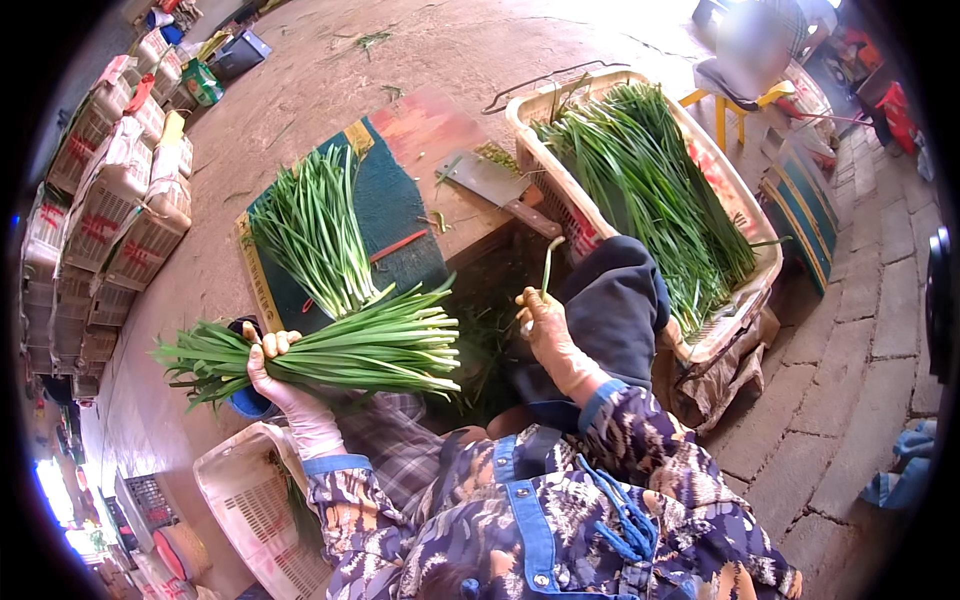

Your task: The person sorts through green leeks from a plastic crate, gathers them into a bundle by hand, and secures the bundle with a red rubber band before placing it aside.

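Observation:
My left hand (274, 360), in a pale glove, grips a thick bunch of garlic chives (360, 341) held level, pale stem ends pointing right. In my gloved right hand (551, 330) a single short green stalk (552, 266) stands up between thumb and fingers. Beyond the held bunch, another pile of chives (315, 225) lies on a dark green mat (397, 187) over a low board. A cleaver (487, 180) with a wooden handle rests on the board's bare wooden part, its handle towards my right knee.
At my right stands a cream plastic crate (739, 184) full of chives. Another crate (251, 495) is by my left side. Stacked crates (112, 202) line the far left. A person (757, 52) sits near a yellow stool (724, 112) at the upper right. Loose leaves litter the ground.

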`<action>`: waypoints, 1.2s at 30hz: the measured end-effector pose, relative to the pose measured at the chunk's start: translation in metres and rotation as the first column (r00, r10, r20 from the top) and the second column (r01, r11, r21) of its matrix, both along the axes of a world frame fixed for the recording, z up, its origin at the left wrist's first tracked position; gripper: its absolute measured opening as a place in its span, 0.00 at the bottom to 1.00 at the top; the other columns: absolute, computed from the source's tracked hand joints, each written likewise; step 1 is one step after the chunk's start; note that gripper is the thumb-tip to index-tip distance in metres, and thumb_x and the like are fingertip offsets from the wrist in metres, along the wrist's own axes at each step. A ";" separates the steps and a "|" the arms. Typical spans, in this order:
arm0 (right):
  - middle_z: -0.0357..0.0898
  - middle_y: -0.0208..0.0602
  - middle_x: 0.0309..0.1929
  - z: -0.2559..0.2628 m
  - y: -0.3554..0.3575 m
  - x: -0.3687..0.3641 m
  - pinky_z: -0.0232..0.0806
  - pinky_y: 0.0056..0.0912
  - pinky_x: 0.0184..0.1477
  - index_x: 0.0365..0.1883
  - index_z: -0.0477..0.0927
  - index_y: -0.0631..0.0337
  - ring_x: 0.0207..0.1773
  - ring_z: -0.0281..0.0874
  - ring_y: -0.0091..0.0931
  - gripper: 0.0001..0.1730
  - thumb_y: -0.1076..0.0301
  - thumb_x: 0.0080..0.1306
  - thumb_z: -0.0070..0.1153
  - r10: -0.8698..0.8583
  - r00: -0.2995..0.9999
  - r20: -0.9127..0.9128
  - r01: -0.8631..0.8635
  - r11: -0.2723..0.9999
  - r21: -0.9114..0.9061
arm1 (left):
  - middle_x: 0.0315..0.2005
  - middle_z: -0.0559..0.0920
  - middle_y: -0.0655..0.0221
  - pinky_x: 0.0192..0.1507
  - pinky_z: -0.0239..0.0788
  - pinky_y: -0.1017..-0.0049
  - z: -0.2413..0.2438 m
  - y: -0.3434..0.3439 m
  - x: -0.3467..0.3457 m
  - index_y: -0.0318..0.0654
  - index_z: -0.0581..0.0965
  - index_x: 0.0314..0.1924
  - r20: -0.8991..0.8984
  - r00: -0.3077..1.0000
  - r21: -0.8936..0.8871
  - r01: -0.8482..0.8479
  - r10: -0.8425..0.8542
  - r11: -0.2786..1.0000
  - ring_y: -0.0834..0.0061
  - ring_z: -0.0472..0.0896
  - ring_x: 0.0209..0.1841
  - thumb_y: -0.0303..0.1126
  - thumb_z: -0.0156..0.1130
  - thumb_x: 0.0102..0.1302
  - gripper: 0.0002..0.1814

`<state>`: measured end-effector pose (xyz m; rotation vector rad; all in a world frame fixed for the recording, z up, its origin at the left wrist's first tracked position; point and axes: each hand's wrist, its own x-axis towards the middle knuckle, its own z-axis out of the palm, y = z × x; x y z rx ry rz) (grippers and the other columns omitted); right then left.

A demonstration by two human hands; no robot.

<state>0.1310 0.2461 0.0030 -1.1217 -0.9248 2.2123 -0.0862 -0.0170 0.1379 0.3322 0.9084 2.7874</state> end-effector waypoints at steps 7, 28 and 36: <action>0.72 0.23 0.25 0.073 -0.028 -0.019 0.54 0.17 0.19 0.47 0.79 0.61 0.20 0.61 0.12 0.23 0.49 0.67 0.59 0.402 0.913 -0.063 -0.398 0.915 0.068 | 0.24 0.69 0.80 0.47 0.65 0.80 -0.005 -0.010 0.000 0.43 0.75 0.54 0.020 0.993 0.243 0.105 -0.113 0.964 0.86 0.68 0.30 0.31 0.54 0.68 0.15; 0.80 0.29 0.33 0.064 -0.008 0.017 0.67 0.23 0.38 0.43 0.81 0.61 0.33 0.74 0.19 0.11 0.64 0.67 0.58 0.428 0.902 0.056 -0.429 0.878 0.213 | 0.19 0.69 0.83 0.41 0.66 0.85 0.006 -0.032 -0.012 0.41 0.77 0.52 -0.126 0.967 0.355 0.251 -0.220 0.901 0.88 0.68 0.25 0.34 0.60 0.67 0.15; 0.81 0.31 0.50 0.085 -0.083 -0.033 0.67 0.25 0.54 0.54 0.79 0.62 0.49 0.75 0.22 0.21 0.57 0.69 0.56 0.658 0.700 -0.278 -0.680 0.732 0.022 | 0.18 0.69 0.83 0.41 0.65 0.84 0.004 -0.009 -0.012 0.40 0.77 0.53 -0.185 0.932 0.325 0.358 -0.312 0.876 0.88 0.68 0.25 0.35 0.60 0.67 0.16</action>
